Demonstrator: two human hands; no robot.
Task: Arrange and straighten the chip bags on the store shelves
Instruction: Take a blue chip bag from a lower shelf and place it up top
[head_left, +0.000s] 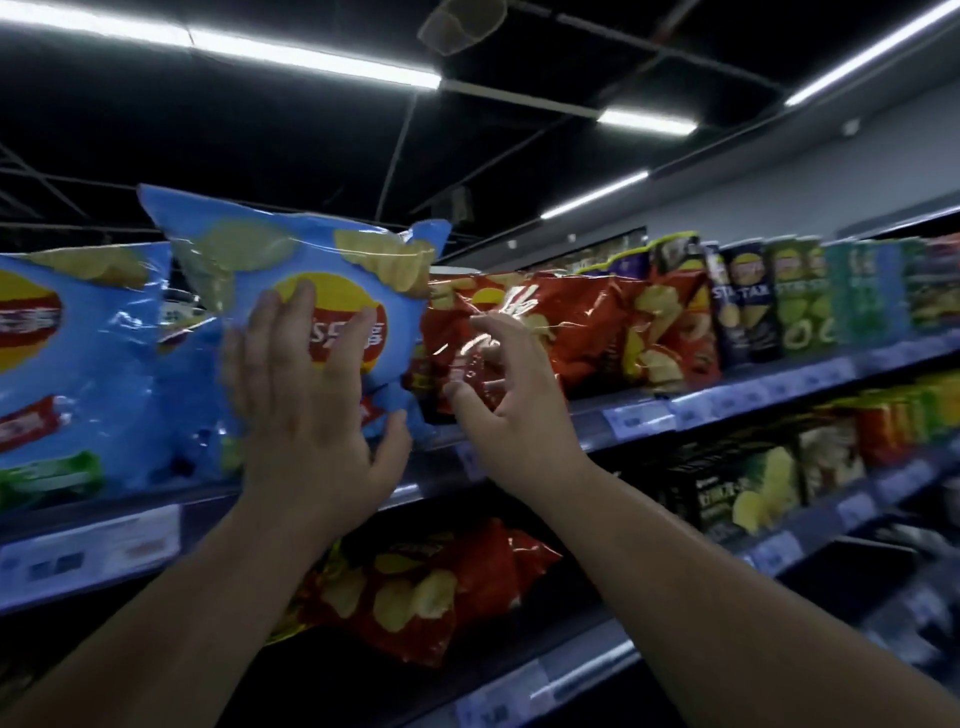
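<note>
Step in hand: seating the tilted glossy blue chip bag (332, 280) on the upper grey metal shelf (737, 392). Left hand (311, 410) spread flat on its front. Right hand (514, 405) loosely curved at the crinkled red chip bag (576, 332), nothing pinched. Next, probably: push blue back, square red. Dark ceiling, strip lights (311, 54).

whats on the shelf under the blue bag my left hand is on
A red bag lies tilted there. The left forearm covers its left end; beyond that it is too dark to tell.
</note>
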